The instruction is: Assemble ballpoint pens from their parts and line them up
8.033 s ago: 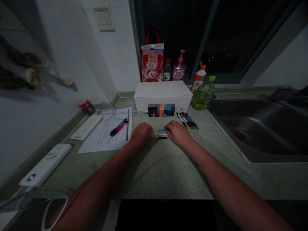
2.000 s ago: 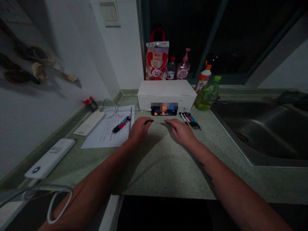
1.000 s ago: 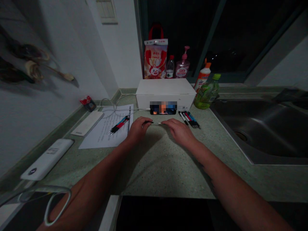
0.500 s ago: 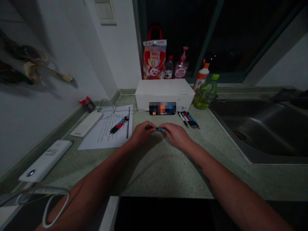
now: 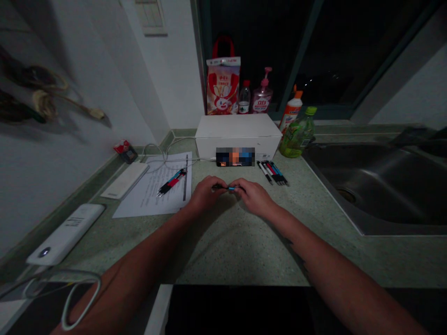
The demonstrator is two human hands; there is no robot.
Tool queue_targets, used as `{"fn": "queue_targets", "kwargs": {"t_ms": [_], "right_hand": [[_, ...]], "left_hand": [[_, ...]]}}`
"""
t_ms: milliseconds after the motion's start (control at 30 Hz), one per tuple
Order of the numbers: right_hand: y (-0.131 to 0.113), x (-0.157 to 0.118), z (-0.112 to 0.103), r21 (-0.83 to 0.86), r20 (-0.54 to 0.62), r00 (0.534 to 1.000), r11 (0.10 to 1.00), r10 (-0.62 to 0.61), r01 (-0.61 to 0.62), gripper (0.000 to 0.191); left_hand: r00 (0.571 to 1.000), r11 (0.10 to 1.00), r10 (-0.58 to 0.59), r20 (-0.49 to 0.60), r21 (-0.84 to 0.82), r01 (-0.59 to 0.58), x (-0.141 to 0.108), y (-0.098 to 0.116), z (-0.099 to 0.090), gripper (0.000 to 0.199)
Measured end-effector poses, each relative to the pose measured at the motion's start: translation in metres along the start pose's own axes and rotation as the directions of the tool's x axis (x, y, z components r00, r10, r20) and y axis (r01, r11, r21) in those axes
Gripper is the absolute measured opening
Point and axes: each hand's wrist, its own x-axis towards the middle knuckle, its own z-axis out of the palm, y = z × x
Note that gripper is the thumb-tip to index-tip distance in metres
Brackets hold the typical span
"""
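Note:
Between both hands, above the counter, is a blue and black pen (image 5: 231, 188), lying roughly level. My left hand (image 5: 208, 191) pinches its dark end and my right hand (image 5: 254, 194) pinches the other end, fingertips close together. Several pens (image 5: 171, 183), blue, red and black, lie on a printed sheet (image 5: 153, 204) at the left. More pens (image 5: 274, 173), white, red, black and blue, lie side by side just beyond my right hand. A phone (image 5: 235, 157) leans on the white box (image 5: 239, 126) behind the hands.
A white power bank (image 5: 66, 234) and a flat white box (image 5: 125, 180) lie at the left, with cables nearby. Bottles, among them a green one (image 5: 298, 135), stand at the back. The sink (image 5: 384, 186) is at the right; the counter (image 5: 237, 256) ends in front.
More of the pen's blue part shows between my fingertips, and my right fingers have shifted slightly. The whole view has moved a little.

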Motion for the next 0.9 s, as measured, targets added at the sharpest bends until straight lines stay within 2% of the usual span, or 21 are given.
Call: {"fn": "queue_targets", "kwargs": {"t_ms": [67, 200, 300, 467, 533, 600, 667, 900], "right_hand": [[0.0010, 0.0014, 0.0009, 0.048, -0.007, 1.000, 0.999, 0.006, -0.006, 0.026], [0.0021, 0.0036, 0.0022, 0.036, -0.091, 0.995, 0.998, -0.040, 0.043, 0.015], [0.0024, 0.0037, 0.0032, 0.029, -0.083, 0.996, 0.999, -0.039, 0.042, 0.009], [0.0045, 0.0039, 0.0038, -0.024, -0.005, 1.000, 1.000, -0.003, 0.003, 0.028], [0.0055, 0.0046, 0.0025, -0.047, -0.020, 1.000, 0.999, 0.022, -0.023, 0.029], [0.0062, 0.0051, 0.0006, -0.052, -0.033, 0.999, 0.998, 0.032, -0.033, 0.028], [0.0069, 0.0054, -0.0006, -0.057, -0.033, 0.999, 0.998, 0.033, -0.034, 0.028], [0.0104, 0.0064, 0.0021, -0.044, -0.040, 0.999, 0.998, 0.031, -0.033, 0.026]], "left_hand": [[0.999, 0.999, 0.028, -0.015, 0.035, -0.027, 0.0002, -0.0001, 0.0000, 0.006], [1.000, 0.999, 0.005, -0.028, 0.035, -0.004, 0.0003, 0.0003, -0.0008, 0.003], [0.999, 0.999, 0.038, -0.017, 0.031, -0.038, -0.0013, 0.0017, -0.0025, 0.004], [0.994, 0.992, 0.113, 0.015, 0.052, -0.113, -0.0025, 0.0040, 0.0001, 0.007], [0.998, 0.998, 0.060, 0.012, 0.024, -0.060, -0.0010, 0.0037, 0.0029, 0.010], [0.999, 0.998, -0.039, 0.014, -0.048, 0.040, 0.0009, 0.0032, 0.0046, 0.016], [0.992, 0.987, -0.120, 0.036, -0.101, 0.123, 0.0021, 0.0033, 0.0042, 0.010], [0.974, 0.942, -0.226, 0.026, -0.247, 0.226, 0.0028, 0.0098, -0.0006, 0.014]]}}
